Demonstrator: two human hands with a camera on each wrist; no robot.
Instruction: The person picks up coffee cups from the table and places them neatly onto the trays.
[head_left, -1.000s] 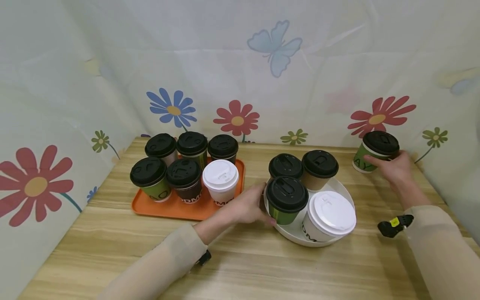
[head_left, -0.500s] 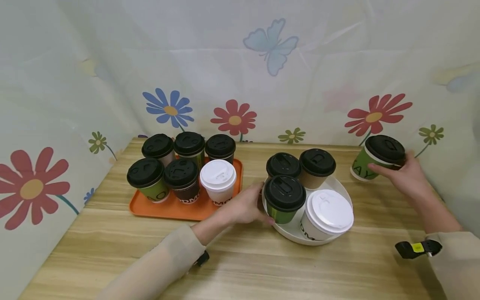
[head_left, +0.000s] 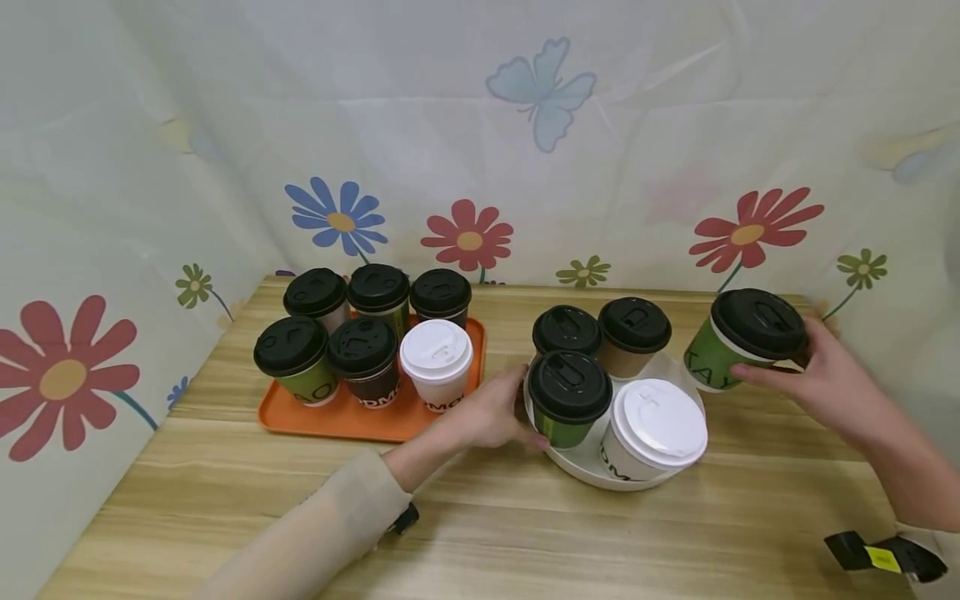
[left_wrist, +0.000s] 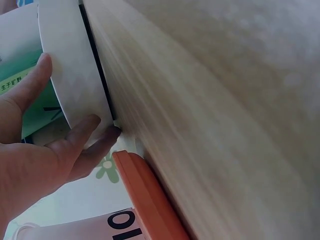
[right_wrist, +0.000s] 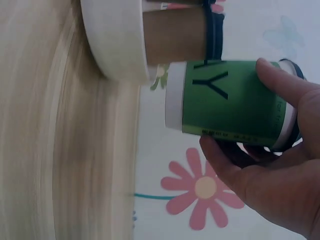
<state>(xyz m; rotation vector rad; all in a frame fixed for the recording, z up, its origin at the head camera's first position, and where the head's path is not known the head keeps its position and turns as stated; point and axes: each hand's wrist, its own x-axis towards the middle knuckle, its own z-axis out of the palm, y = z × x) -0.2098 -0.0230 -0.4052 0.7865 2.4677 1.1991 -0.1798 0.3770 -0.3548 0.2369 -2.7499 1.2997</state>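
A green paper coffee cup with a black lid point(head_left: 712, 354) is held in my right hand point(head_left: 832, 375), tilted, beside the round white tray. In the right wrist view the cup point(right_wrist: 235, 100) hangs above the wooden table, thumb on one side and fingers on the other. My left hand point(head_left: 491, 412) grips the left side of the white tray point(head_left: 600, 477). The left wrist view puts its thumb point(left_wrist: 37, 80) at the tray's rim and its fingertips low on the outer wall. Upright on the tray stand several lidded cups, among them a white-lidded cup point(head_left: 660, 429) in front.
An orange tray point(head_left: 330, 423) at the left bears two rows of lidded cups, one with a white lid point(head_left: 438, 350). Both trays stand on a wooden table point(head_left: 480, 533). A flower-printed cloth point(head_left: 420, 108) hangs behind and along the sides.
My right hand has lifted the green cup off the table at the right and brought it toward the white tray, nearer to me. My left hand stays at the tray's side.
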